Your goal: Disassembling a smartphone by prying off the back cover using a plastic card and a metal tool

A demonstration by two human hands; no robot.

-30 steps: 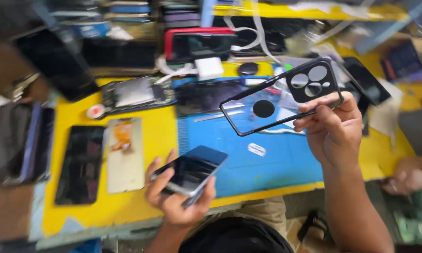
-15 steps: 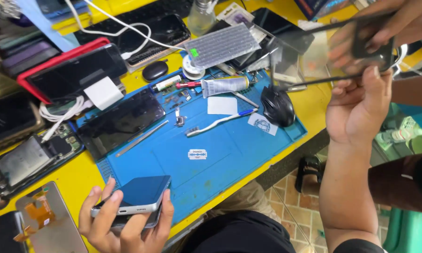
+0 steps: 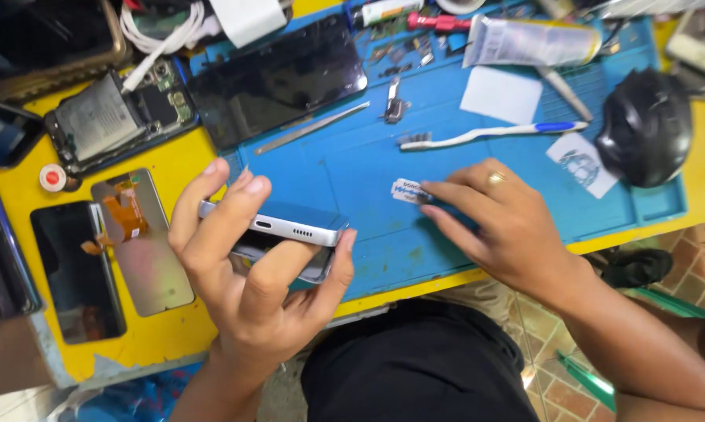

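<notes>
My left hand (image 3: 247, 270) grips a slim blue-silver smartphone (image 3: 290, 227) edge-on above the front of the blue work mat (image 3: 352, 172), fingers wrapped over its top and thumb at its right end. My right hand (image 3: 497, 227) lies flat on the mat, its fingertips pressing on a small razor blade (image 3: 405, 190). A ring shows on one finger of that hand. Whether the blade is lifted or lying on the mat, I cannot tell.
On the mat lie a white-blue toothbrush (image 3: 485, 135), a metal spudger (image 3: 309, 129), tweezers (image 3: 393, 100), a glue tube (image 3: 532, 43), a dark phone screen (image 3: 278, 78) and a black round object (image 3: 645, 129). Opened phones and loose screens (image 3: 78, 270) cover the yellow table (image 3: 24, 187) at left.
My right hand has come down from the upper right, where it held a clear phone case, onto the mat at the razor blade. The view has shifted closer; my left hand keeps the phone.
</notes>
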